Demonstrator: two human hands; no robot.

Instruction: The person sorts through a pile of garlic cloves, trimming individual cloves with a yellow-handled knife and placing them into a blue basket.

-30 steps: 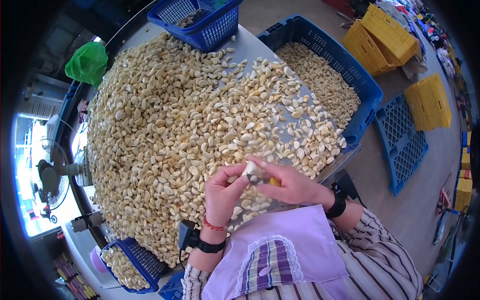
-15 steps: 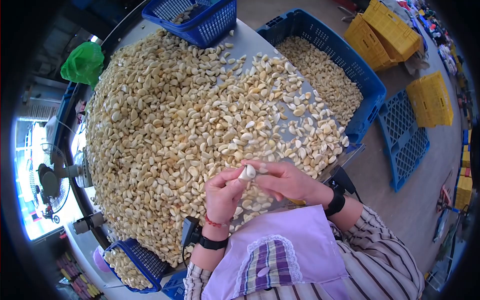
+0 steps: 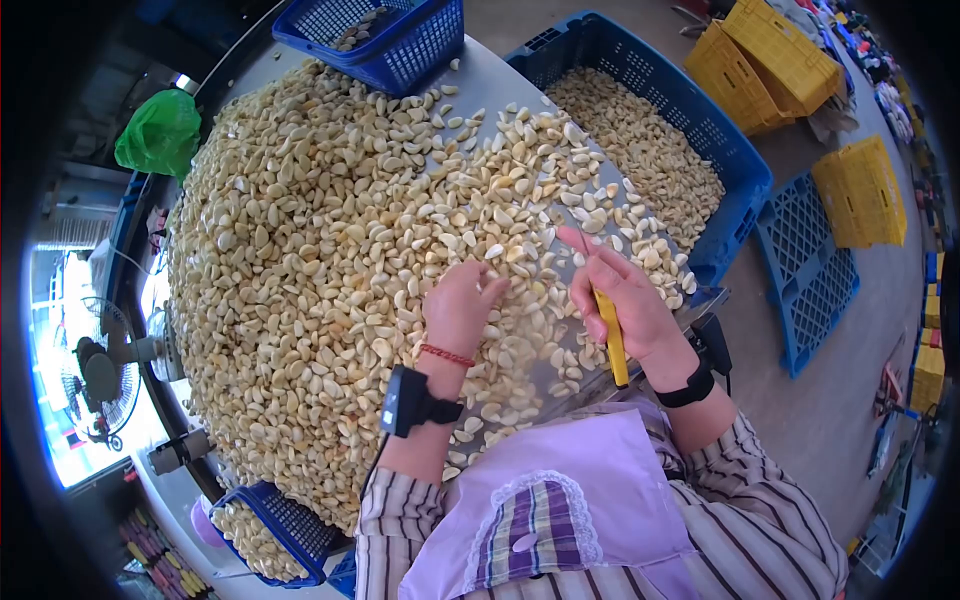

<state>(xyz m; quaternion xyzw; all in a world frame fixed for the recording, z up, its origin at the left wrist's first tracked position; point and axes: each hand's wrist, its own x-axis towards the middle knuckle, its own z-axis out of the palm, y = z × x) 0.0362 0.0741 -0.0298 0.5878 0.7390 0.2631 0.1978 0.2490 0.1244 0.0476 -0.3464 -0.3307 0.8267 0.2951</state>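
Note:
A wide heap of peeled garlic cloves covers the metal table. Over its near right part is my left hand, thumb and forefinger apart, with no clove visible between them. The other fingers curl down toward the cloves and are partly hidden. My right hand is closed around a small knife with a yellow handle. The handle's butt points back toward my apron, while the thin blade is hard to make out near the forefinger. Scattered cloves lie between and beyond both hands.
A large blue crate of cloves stands beyond the table's right edge. One blue basket sits at the back; another blue basket, holding cloves, is at the lower left. Yellow crates and a fan stand farther off.
My hands were together around a white garlic clove; now they are apart. The left has moved up onto the heap without that clove, and the right has moved right, showing the knife.

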